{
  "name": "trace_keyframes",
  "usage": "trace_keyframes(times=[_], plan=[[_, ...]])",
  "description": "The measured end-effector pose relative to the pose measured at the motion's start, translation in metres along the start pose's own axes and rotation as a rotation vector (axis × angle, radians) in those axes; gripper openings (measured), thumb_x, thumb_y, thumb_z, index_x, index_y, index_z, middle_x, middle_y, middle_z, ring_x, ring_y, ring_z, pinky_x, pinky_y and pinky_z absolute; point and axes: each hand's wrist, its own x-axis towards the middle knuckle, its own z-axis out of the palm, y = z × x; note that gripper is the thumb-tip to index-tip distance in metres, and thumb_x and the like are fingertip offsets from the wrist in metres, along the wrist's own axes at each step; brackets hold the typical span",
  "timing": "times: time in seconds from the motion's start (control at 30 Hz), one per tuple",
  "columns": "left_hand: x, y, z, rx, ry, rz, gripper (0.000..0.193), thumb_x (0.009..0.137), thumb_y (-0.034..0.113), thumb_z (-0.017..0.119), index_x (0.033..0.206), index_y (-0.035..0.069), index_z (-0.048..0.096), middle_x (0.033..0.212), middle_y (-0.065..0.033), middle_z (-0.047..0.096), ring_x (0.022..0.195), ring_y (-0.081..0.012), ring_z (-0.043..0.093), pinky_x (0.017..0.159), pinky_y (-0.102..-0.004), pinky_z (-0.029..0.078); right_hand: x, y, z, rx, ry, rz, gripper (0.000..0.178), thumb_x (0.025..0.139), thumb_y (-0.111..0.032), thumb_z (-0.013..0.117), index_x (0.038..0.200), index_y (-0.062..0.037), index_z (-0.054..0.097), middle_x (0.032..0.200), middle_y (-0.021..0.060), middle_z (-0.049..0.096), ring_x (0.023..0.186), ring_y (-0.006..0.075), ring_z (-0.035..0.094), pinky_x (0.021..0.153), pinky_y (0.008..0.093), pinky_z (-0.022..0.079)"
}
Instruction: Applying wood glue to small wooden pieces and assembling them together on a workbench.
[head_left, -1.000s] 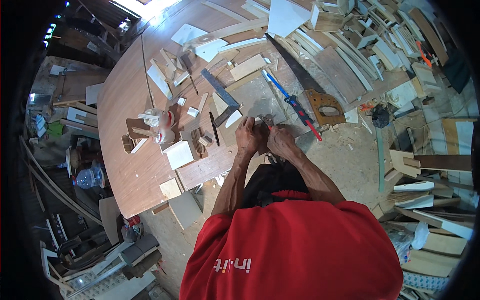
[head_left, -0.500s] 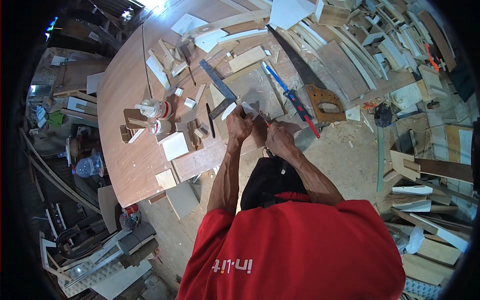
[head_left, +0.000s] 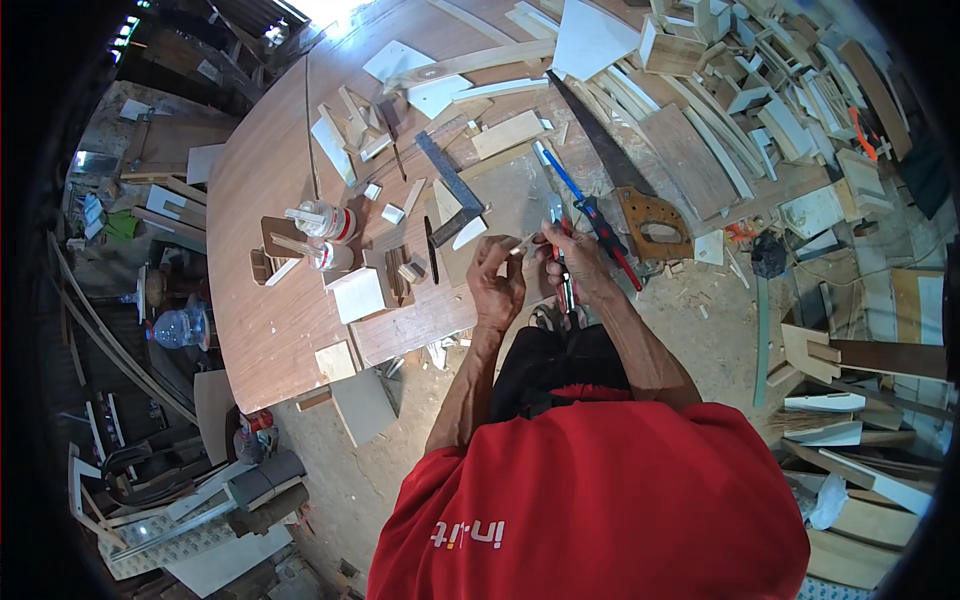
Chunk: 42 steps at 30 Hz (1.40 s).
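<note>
Over the near edge of the workbench (head_left: 255, 330), both my hands are raised close together. My left hand (head_left: 498, 285) has its fingers curled and pinches a small pale sliver (head_left: 526, 242), apparently wood. Closed round a red-handled tool (head_left: 557, 212) is my right hand (head_left: 580, 262); the tool's metal tip points away from me, and the fingers hide its middle, so its exact kind is unclear. A try square (head_left: 445, 172) lies just beyond my left hand, with a thin dark tool (head_left: 431, 250) beside it. Right of my right hand is a long blue, black and red tool (head_left: 590, 205).
A handsaw (head_left: 652, 222) with a wooden handle lies at the right. Two glue-smeared jars (head_left: 328, 222) and a white-faced block (head_left: 358, 294) stand on the left. Offcuts and boards (head_left: 690, 160) crowd the back right; a grey panel (head_left: 362, 405) leans below the bench.
My hands have drawn slightly apart and shifted right. The red-handled tool has turned to point away from me, and my left fingers have lifted off the bench work. The whole view has shifted slightly.
</note>
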Motion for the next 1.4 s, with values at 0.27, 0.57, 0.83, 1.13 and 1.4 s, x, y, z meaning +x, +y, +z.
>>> trace_keyframes(times=[0.27,0.57,0.83,1.13,1.4], plan=[[-0.009,0.018,-0.008,0.035,-0.047,0.056,0.034,0.07,-0.016,0.056,0.097,0.004,0.062,0.095,-0.0142,0.063,0.089,-0.0294,0.063,0.077,-0.0331,0.049,0.0,-0.006,0.003,-0.147,0.009,-0.056,0.017,0.084,-0.016,0.064,0.076,-0.0011,0.062,0.066,0.004,0.06,0.046,0.0052,0.047,0.04,0.0225,0.037],[-0.008,0.001,-0.01,-0.672,-0.229,-0.665,0.026,0.087,0.008,0.064,0.109,0.001,0.053,0.075,-0.0034,0.059,0.064,-0.0117,0.059,0.054,-0.025,0.048,0.018,0.0,-0.011,-0.694,-0.009,-0.449,0.022,0.085,-0.017,0.065,0.074,0.0018,0.061,0.062,0.0034,0.058,0.047,0.0075,0.048,0.042,0.0257,0.037],[-0.01,0.004,0.003,-0.626,0.086,-0.595,0.043,0.081,-0.001,0.067,0.119,-0.003,0.049,0.081,-0.0097,0.062,0.068,-0.0168,0.063,0.061,-0.028,0.053,0.025,-0.002,-0.012,-0.139,-0.053,-0.021,0.039,0.094,-0.035,0.047,0.094,0.0015,0.061,0.067,0.0064,0.058,0.049,0.0106,0.049,0.042,0.0279,0.038],[-0.007,0.003,-0.005,-0.65,0.284,-0.625,0.035,0.08,-0.002,0.066,0.112,-0.002,0.051,0.089,-0.0085,0.062,0.073,-0.0157,0.064,0.065,-0.0277,0.055,0.053,0.007,0.004,-1.442,0.15,-0.587,0.029,0.085,-0.025,0.059,0.101,-0.0007,0.062,0.09,0.0236,0.064,0.091,0.0386,0.062,0.08,0.0453,0.047],[0.001,0.003,-0.005,-0.683,0.218,-0.667,0.024,0.081,-0.001,0.066,0.102,0.0,0.054,0.084,-0.0055,0.062,0.072,-0.0144,0.064,0.064,-0.0272,0.056,0.095,0.004,0.009,-1.748,0.217,-0.665,0.037,0.08,-0.026,0.065,0.108,-0.0024,0.059,0.111,0.018,0.054,0.107,0.0355,0.053,0.083,0.0457,0.048]])
